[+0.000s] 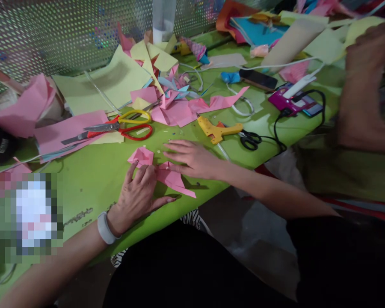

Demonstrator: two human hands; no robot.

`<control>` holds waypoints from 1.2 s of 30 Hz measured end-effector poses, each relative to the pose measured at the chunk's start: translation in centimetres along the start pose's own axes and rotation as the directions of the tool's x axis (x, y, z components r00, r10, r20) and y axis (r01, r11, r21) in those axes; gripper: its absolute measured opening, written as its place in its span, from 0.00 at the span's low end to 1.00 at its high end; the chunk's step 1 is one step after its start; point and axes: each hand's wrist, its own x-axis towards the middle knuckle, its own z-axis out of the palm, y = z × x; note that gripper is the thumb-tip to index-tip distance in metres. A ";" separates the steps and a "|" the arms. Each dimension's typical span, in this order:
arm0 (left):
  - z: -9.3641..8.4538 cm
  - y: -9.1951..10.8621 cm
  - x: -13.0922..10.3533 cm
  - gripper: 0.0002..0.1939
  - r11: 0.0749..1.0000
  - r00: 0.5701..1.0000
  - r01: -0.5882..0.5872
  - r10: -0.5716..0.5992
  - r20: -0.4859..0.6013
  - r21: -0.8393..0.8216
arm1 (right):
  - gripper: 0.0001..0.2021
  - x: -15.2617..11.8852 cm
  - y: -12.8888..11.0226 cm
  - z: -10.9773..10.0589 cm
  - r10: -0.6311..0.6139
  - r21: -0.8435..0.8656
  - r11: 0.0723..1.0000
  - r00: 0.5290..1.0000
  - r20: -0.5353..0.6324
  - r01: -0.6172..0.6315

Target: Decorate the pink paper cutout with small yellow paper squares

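Note:
A folded piece of pink paper (142, 155) lies on the green table near its front edge. My left hand (137, 188), with a pale wristband, presses its bent fingers down on this paper and holds it against the table. The left thumb points away to the right. A second pink paper part (175, 179) with a long pointed tail spreads from under the left fingertips toward the right; whether the two parts are one sheet I cannot tell. My right hand (192, 159) reaches over its upper edge, fingers stretched and apart, gripping nothing.
Red- and yellow-handled scissors (120, 126) lie beyond my hands on pink paper strips. A yellow glue gun (218, 129) and black-handled scissors (250, 140) are to the right. Further back are paper scraps (176, 111), a phone (258, 79) and a purple power adapter (284, 100). Another person's arm (361, 94) rests at right.

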 end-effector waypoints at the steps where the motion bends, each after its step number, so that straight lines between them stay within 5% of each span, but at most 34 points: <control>1: 0.1 0.0 0.0 0.45 1.000 1.000 0.004 -0.004 0.002 -0.006 | 0.18 0.7 -0.3 -0.6 0.093 0.040 0.995 0.996 -0.004 -0.092; 2: 0.2 0.0 0.0 0.46 1.000 1.000 0.007 -0.007 0.004 -0.014 | 0.16 1.6 -0.6 -1.1 0.212 0.085 0.974 0.977 0.010 -0.212; 4: 0.3 0.0 0.0 0.47 1.000 1.000 0.015 -0.015 0.003 -0.025 | 0.12 3.4 -1.0 -1.9 0.349 0.192 0.897 0.904 0.246 -0.399; 7: 0.4 0.0 0.0 0.47 0.999 0.999 0.033 -0.033 -0.005 -0.033 | 0.13 5.5 -1.0 -1.8 0.297 0.314 0.748 0.718 0.629 -0.585; 9: 0.4 0.1 -0.1 0.47 0.999 0.999 0.034 -0.035 -0.011 -0.038 | 0.13 6.2 -0.4 -1.4 0.271 0.337 0.680 0.651 0.709 -0.650; 14: 0.3 0.1 -0.1 0.44 1.000 1.000 0.021 -0.020 -0.019 0.004 | 0.20 6.4 1.3 -1.1 0.269 0.300 0.643 0.574 0.774 -0.705; 25: 0.1 0.1 -0.3 0.43 0.998 0.996 0.065 -0.063 0.069 -0.028 | 0.18 6.4 0.8 -3.0 0.252 0.291 0.651 0.561 0.789 -0.701; 29: -1.1 -1.0 0.0 0.39 0.990 0.993 0.065 -0.051 0.105 -0.129 | 0.15 6.4 0.6 -2.5 0.215 0.281 0.692 0.561 0.799 -0.665; 31: -2.2 -2.0 0.7 0.33 0.964 0.982 0.166 -0.144 0.119 -0.206 | 0.14 6.2 0.8 -2.2 0.210 0.291 0.687 0.565 0.798 -0.666; 33: -3.3 -3.0 1.7 0.26 0.885 0.924 0.378 -0.344 0.164 -0.273 | 0.14 6.1 1.0 -2.0 0.201 0.306 0.675 0.567 0.799 -0.671; 36: -4.4 -3.8 3.2 0.25 0.780 0.803 0.530 -0.335 0.493 -0.332 | 0.16 6.0 1.2 -1.9 0.180 0.328 0.657 0.564 0.806 -0.679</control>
